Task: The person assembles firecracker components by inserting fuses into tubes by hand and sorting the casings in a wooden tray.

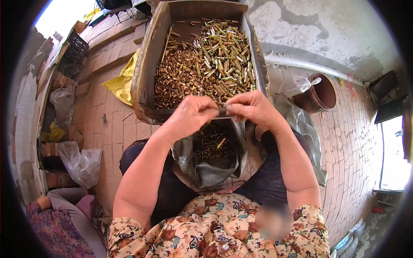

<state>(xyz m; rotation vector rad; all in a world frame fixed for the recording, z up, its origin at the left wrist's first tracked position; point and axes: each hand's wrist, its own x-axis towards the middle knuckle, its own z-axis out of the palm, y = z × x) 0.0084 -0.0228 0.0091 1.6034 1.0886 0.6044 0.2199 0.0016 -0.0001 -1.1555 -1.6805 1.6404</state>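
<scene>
Both hands are over the near edge of a large worn tray [148,64]. My left hand [195,111] is closed in a pinch, fingertips toward the middle. Facing it, a small gap away, my right hand [251,108] pinches too. Whatever sits between the fingertips is too small to make out. Short copper-coloured metal rings or sleeves [178,77] fill the tray's left and near part. Longer brass-coloured metal tubes or pins [226,51] are heaped on its right. Below my hands, between my knees, a grey sack [206,174] gapes with several slim metal pieces [213,150] inside.
Yellow cloth or sacking [122,84] lies against the tray's left side. To the right stand a brown bucket [318,92] with clear plastic over its rim and a grey plastic sheet [303,129]. Another person [64,223] sits at lower left, near a clear plastic bag [81,163].
</scene>
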